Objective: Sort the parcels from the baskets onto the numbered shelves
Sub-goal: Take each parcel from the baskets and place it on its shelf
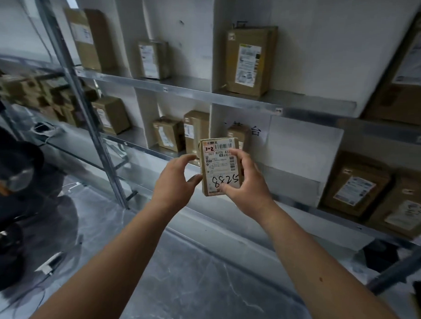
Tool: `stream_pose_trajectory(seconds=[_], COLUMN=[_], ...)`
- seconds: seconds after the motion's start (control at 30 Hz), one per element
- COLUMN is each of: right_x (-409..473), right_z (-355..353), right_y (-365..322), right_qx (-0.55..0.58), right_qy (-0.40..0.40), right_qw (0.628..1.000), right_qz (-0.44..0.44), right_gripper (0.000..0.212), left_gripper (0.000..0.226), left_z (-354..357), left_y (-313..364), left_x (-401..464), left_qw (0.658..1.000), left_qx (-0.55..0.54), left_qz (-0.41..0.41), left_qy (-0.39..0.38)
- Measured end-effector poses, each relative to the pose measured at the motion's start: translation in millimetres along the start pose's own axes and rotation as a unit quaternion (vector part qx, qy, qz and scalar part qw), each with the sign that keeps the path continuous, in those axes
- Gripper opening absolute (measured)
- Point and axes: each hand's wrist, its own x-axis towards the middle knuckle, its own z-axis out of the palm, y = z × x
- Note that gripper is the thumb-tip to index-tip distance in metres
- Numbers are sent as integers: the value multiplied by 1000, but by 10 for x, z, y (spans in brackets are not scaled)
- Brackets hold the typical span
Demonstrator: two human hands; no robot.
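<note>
I hold a small brown cardboard parcel [220,168] upright in front of the metal shelves. Its white label shows a red-boxed "1-2" at the top left and a handwritten "8525" at the bottom. My left hand [174,182] pinches the parcel's left edge between thumb and fingers. My right hand [248,184] grips its right side, thumb across the label's lower corner. The parcel hangs in the air just before the lower shelf [162,153], where several small labelled boxes [167,134] stand.
The upper shelf [230,100] carries a few labelled boxes [250,60]. Larger boxes [356,186] sit at the lower right. A slanted metal upright [87,112] stands left. Another person in dark clothes [11,176] is at the far left. The floor is grey marble.
</note>
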Motion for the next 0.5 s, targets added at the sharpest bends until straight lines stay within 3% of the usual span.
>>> stream_pose_trajectory(seconds=[0.5], right_x=[883], right_z=[1475], right_y=[-524], right_qx=[15], right_qy=[-26], right_qw=[999], right_qz=[-42], right_gripper=[82], left_gripper=[61], left_z=[-959], left_y=[-1259], left_x=[746], left_qw=[998], left_qx=[14], left_qz=[-32], left_qy=[43])
